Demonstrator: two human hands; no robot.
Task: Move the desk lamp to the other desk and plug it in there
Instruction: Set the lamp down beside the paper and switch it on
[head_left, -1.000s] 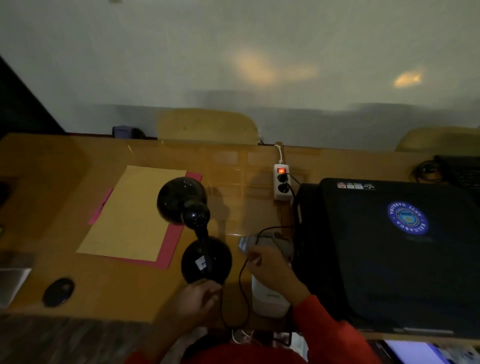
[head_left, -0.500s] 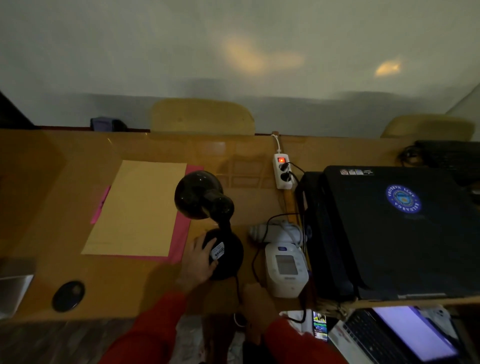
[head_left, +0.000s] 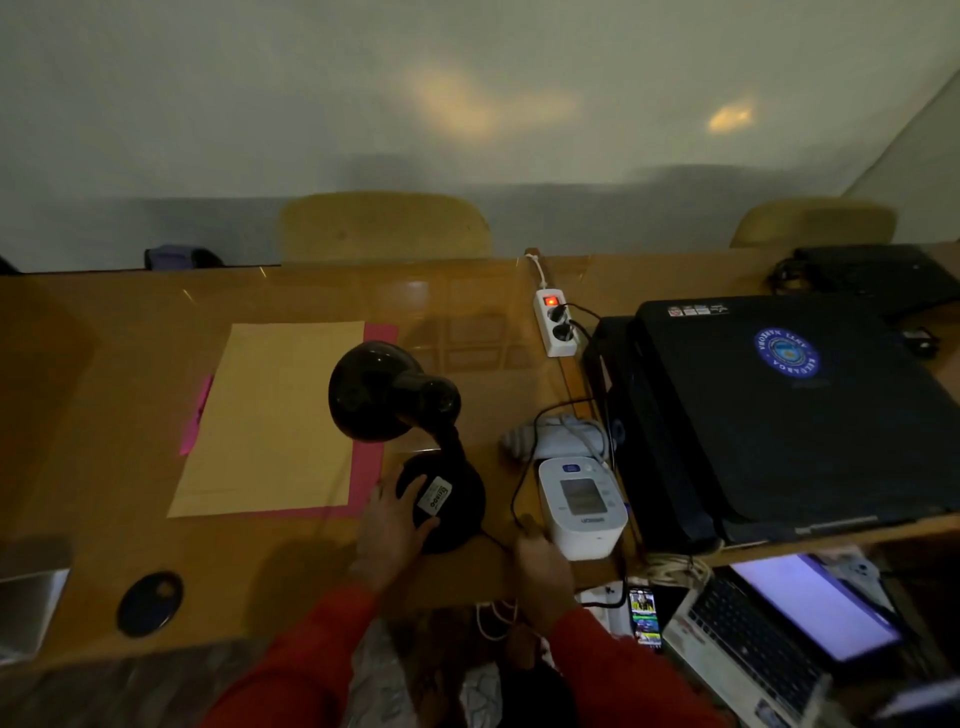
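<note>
Desk lamp (head_left: 375, 397) stands upright, left grip (head_left: 393, 526) spread flat on its base; right grip (head_left: 541, 569) too blurred to tell.

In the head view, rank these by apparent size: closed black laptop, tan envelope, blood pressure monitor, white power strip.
Largest to smallest:
1. closed black laptop
2. tan envelope
3. blood pressure monitor
4. white power strip
The strip lies farther from the camera, so its last place is apparent only.
</note>
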